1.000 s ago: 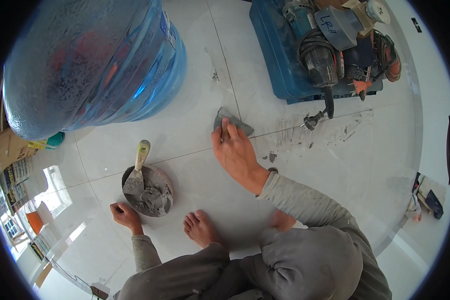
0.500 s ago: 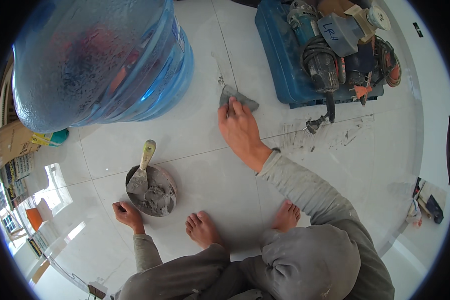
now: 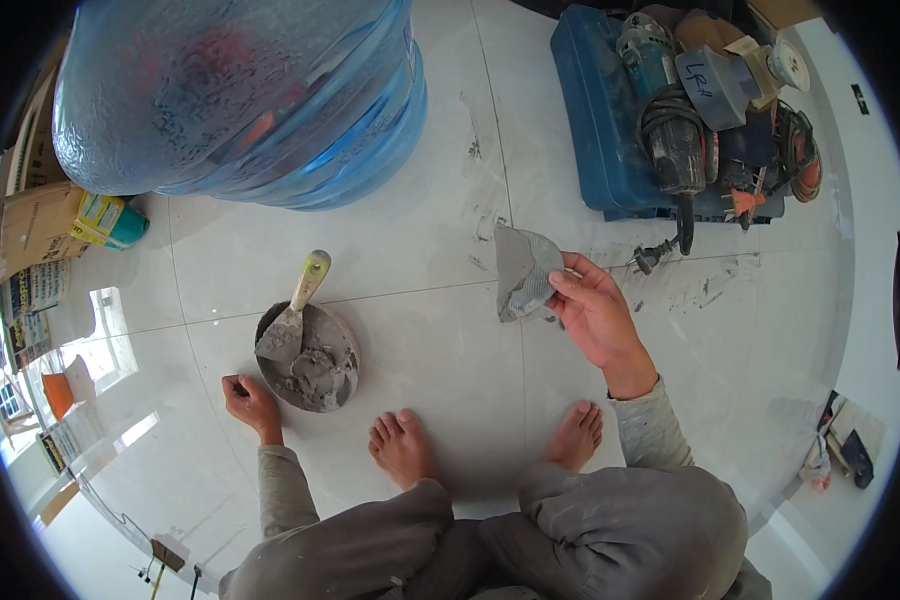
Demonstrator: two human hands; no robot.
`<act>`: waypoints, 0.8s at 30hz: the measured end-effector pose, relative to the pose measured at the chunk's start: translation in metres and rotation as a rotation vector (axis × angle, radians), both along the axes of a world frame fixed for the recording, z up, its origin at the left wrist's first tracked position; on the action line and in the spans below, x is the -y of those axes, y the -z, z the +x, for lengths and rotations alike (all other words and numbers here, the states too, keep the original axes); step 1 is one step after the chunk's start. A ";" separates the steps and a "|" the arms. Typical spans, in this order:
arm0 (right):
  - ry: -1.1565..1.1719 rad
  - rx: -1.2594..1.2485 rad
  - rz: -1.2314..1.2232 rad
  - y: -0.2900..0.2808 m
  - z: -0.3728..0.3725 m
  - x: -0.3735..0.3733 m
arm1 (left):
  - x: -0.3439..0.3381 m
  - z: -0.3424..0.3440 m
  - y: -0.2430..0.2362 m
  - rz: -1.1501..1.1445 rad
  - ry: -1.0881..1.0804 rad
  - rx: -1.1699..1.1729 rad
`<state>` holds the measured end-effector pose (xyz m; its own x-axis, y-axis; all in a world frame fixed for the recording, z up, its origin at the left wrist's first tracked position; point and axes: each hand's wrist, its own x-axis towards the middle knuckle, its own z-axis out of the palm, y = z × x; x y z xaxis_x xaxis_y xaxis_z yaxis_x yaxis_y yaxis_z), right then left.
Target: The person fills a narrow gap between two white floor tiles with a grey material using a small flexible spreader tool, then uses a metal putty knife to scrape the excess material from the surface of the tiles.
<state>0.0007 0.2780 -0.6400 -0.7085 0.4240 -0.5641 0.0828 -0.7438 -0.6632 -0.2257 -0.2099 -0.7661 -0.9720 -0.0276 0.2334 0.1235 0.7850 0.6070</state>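
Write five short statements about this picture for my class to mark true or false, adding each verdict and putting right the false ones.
1. The right hand holds a flat grey piece with paste on it. True.
2. The putty knife lies on top of the blue case. False: it rests in the bowl of grey paste.
3. A black plug lies on the floor near the blue case. True.
4. The left hand grips the putty knife's handle. False: it is curled beside the bowl, away from the handle.
5. Both of the person's feet are bare. True.
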 end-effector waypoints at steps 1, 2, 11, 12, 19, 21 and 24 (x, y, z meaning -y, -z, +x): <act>0.000 -0.012 -0.024 0.002 0.002 0.000 | 0.000 0.000 0.001 0.020 0.002 0.008; -0.001 -0.011 -0.028 0.005 0.003 0.001 | 0.001 0.000 0.001 0.017 0.001 0.008; -0.004 0.014 0.068 0.008 0.004 0.010 | -0.001 0.000 -0.001 -0.031 -0.008 -0.008; -0.044 0.081 0.285 0.004 0.003 0.014 | 0.000 0.001 -0.001 -0.033 -0.011 0.001; -0.649 0.095 2.046 0.045 -0.014 0.064 | -0.001 0.001 0.002 -0.022 -0.004 -0.002; -0.835 0.099 2.230 0.052 -0.014 0.069 | 0.002 0.003 0.002 -0.042 -0.004 -0.001; -0.956 0.179 2.283 0.047 -0.010 0.090 | 0.005 -0.004 -0.001 0.024 -0.010 0.018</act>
<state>-0.0093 0.1881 -0.6871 -0.9972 -0.0678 0.0329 -0.0671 0.9975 0.0217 -0.2302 -0.2145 -0.7652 -0.9756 -0.0430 0.2154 0.1047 0.7712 0.6280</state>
